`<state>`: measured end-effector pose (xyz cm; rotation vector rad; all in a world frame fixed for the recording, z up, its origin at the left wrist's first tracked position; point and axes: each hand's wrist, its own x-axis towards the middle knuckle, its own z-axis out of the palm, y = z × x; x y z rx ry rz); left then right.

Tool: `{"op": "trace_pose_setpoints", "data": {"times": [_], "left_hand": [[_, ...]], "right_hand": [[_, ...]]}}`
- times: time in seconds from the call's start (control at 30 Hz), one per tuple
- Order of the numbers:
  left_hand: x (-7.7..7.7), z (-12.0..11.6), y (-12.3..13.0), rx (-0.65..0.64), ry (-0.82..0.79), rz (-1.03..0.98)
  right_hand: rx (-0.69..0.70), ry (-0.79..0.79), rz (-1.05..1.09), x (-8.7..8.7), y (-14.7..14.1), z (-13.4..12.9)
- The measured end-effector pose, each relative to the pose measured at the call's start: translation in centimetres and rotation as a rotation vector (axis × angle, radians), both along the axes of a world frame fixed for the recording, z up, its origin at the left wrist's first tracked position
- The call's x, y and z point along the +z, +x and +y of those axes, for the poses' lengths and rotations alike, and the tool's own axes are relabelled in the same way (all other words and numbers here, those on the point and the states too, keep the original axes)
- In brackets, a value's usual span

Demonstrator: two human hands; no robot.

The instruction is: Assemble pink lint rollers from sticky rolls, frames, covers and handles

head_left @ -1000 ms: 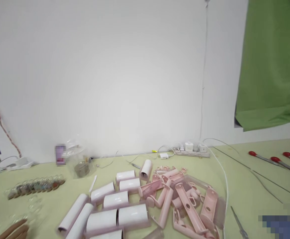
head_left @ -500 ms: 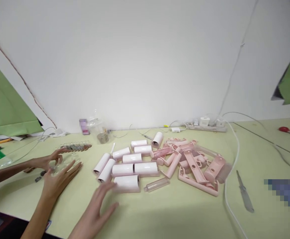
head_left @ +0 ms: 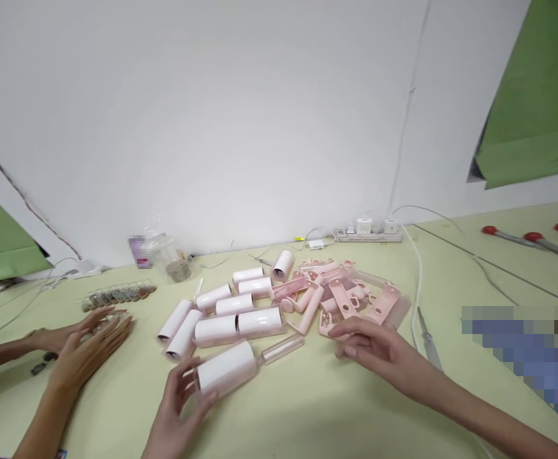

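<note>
My left hand [head_left: 183, 395] grips a white-covered cylinder with a pale pink underside [head_left: 227, 368] at its left end, thumb in front and fingers behind. My right hand [head_left: 372, 354] hovers at the front of a heap of pink plastic parts [head_left: 340, 296], its fingers loosely bent and apart. Nothing shows between those fingers, though the hand hides part of a pink frame. Between both hands lies a clear tube [head_left: 283, 349], close to the held cylinder's right end. More white cylinders [head_left: 216, 330] lie in loose rows behind.
At left, another person's hands [head_left: 82, 350] cover small clear items near a row of clear pieces [head_left: 118, 294]. A plastic container [head_left: 173, 261] and a power strip [head_left: 369, 236] stand by the wall. On the right are a white cable [head_left: 417, 280], a knife-like tool [head_left: 429, 344] and red-ended tools [head_left: 534, 237].
My left hand has closed on the nearest white cylinder and tilted it. My right hand has come in from the right. The view has turned right. The other person's hands have moved closer together.
</note>
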<state>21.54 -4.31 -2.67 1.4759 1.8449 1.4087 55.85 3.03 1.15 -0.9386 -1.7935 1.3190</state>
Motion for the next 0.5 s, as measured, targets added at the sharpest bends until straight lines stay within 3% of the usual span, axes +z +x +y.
{"op": "trace_pose_setpoints", "data": {"times": [0.07, 0.1, 0.17, 0.27, 0.4, 0.5], "left_hand": [[1.9, 0.6, 2.4, 0.019, 0.042, -0.207], [3.0, 1.3, 3.7, -0.033, 0.018, -0.266], [5.1, 3.2, 6.3, -0.188, -0.081, -0.323], [7.5, 6.9, 10.6, -0.449, -0.248, -0.287], [8.1, 10.7, 15.6, -0.688, -0.380, -0.145], [7.5, 12.2, 17.5, -0.627, -0.333, -0.111]], "right_hand": [[0.050, -0.048, 0.062, -0.8, -0.7, 0.3], [0.079, -0.095, 0.094, -1.0, -1.2, 0.4], [0.113, -0.245, 0.196, -1.4, -2.1, 0.2], [0.158, -0.591, 0.462, -1.9, -3.1, 0.0], [0.166, -0.975, 0.721, -2.5, -3.1, -0.1], [0.116, -1.021, 0.747, -2.3, -2.5, -0.1]]}}
